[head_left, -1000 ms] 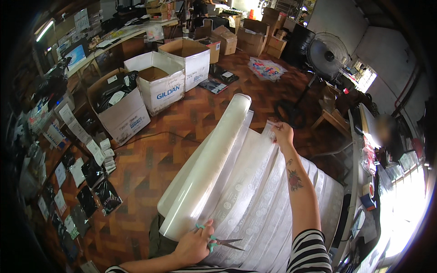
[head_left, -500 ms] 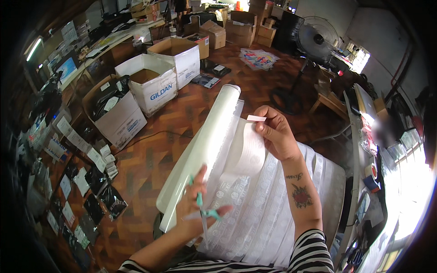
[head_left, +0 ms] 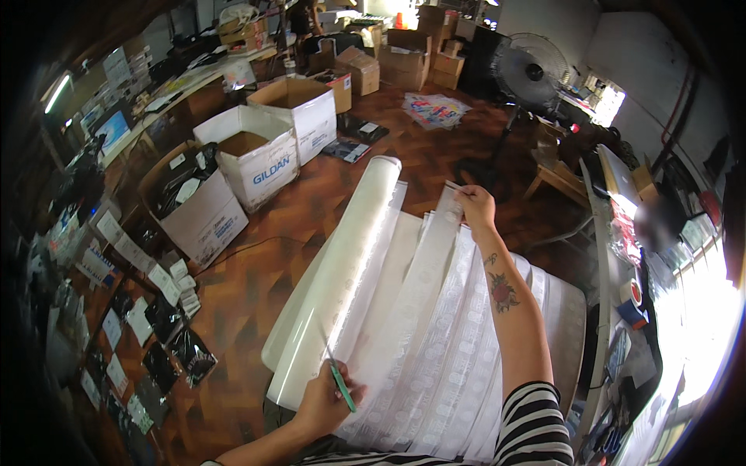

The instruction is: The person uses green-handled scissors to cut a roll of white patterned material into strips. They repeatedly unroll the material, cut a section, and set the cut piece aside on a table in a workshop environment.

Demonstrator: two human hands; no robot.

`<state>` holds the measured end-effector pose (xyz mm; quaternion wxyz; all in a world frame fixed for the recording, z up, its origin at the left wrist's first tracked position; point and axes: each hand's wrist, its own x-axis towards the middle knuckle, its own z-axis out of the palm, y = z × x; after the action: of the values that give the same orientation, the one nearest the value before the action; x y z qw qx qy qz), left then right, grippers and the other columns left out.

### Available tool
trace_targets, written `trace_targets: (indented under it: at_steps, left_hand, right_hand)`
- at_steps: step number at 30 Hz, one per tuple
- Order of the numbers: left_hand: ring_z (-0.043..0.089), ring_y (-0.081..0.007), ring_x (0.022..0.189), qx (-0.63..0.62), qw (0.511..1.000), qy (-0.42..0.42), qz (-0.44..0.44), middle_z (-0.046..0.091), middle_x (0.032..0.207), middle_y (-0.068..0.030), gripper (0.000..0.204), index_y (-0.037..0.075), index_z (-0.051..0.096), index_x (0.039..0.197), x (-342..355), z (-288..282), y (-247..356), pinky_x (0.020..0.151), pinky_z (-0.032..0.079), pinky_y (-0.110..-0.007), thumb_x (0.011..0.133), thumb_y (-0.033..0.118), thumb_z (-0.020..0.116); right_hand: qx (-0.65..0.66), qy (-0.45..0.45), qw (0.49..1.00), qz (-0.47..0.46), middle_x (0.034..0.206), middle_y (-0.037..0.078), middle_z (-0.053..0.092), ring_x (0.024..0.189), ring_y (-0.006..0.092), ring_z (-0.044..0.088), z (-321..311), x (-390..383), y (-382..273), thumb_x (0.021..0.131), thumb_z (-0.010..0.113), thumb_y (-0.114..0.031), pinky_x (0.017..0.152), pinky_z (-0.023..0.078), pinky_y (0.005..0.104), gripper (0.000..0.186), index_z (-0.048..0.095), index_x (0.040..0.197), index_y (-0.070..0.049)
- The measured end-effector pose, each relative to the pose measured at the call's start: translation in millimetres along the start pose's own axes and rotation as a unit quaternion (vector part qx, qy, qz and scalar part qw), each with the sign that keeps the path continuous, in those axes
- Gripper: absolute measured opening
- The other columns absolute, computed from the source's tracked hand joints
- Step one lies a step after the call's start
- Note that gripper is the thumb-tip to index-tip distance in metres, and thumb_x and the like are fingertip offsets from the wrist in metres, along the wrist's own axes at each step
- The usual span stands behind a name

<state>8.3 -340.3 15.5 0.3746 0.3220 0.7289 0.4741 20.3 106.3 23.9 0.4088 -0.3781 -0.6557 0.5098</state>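
Observation:
A long white roll of film [head_left: 342, 264] lies on the work surface, with several cut strips of printed translucent film [head_left: 443, 326] laid side by side to its right. My left hand [head_left: 322, 400] holds green-handled scissors [head_left: 339, 382] at the near end of the roll, blades pointing up along it. My right hand [head_left: 475, 206] is stretched far forward and pinches the far end of one long strip [head_left: 423, 287], laying it over the others.
Open cardboard boxes [head_left: 260, 151] stand on the parquet floor [head_left: 249, 272] to the left. Small packets and cards [head_left: 148, 334] lie spread on the floor at lower left. A standing fan [head_left: 528, 74] is at the back, with a cluttered bench [head_left: 629, 256] along the right.
My right hand moved from near the roll out to the far end, drawing the strip flat. My left hand dropped with the scissors to the roll's near end.

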Motion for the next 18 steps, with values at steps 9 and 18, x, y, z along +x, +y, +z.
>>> trace_targets:
  at_steps: [9,18]
  left_hand:
    - [0.064,-0.0316,0.064,0.172,0.983,-0.066,-0.024,0.060,0.066,-0.0136,0.038,0.000,0.046,0.096,-14.7,13.6,-7.9,0.059,0.049,-0.038,0.081,0.028,0.067]
    - [0.061,-0.0433,0.072,0.316,0.926,-0.206,0.007,0.062,0.074,-0.0254,0.052,-0.007,0.045,0.111,-37.5,-5.7,-2.1,0.064,0.049,-0.049,0.080,0.033,0.057]
  right_hand:
    - [-0.350,0.012,0.935,-0.060,0.087,0.004,0.065,0.093,0.0240,0.058,20.1,-0.9,63.1,0.070,0.073,-0.025,0.079,0.044,0.0374,0.016,0.068,0.082,-0.016]
    - [-0.443,0.074,0.883,-0.137,0.099,0.002,0.060,0.104,0.0240,0.050,27.4,-3.9,85.2,0.070,0.074,-0.026,0.090,0.033,0.0455,0.015,0.067,0.079,-0.017]
